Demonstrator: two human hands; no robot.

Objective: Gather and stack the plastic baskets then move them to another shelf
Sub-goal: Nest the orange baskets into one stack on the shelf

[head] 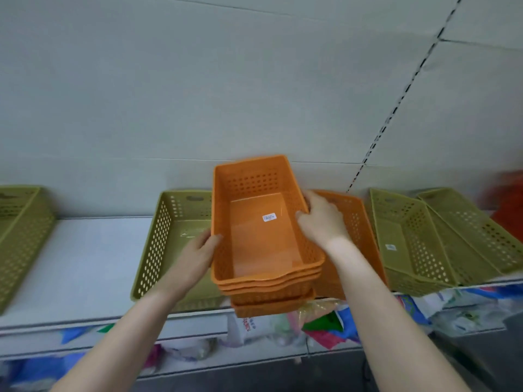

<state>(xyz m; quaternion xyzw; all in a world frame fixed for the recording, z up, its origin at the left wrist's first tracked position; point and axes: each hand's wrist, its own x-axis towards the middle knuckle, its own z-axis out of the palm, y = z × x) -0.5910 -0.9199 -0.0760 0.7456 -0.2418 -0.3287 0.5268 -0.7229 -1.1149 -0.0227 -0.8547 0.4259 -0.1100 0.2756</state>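
Note:
A stack of several nested orange baskets (263,239) is at the middle of the white shelf (85,264), its front end past the shelf's edge. My left hand (198,253) presses on the stack's left wall. My right hand (319,219) grips its right rim. Another orange basket (356,222) lies tilted just right of the stack, partly behind my right arm. A green basket (167,244) stands right beside the stack on the left. Two green baskets (418,241) lean together at the right. One more green basket (19,239) is at the far left.
A grey back panel (226,94) rises behind the shelf. Something red (509,199), blurred, sits at the far right. A lower shelf (311,329) holds several colourful plastic packets. Bare shelf surface lies between the two left green baskets.

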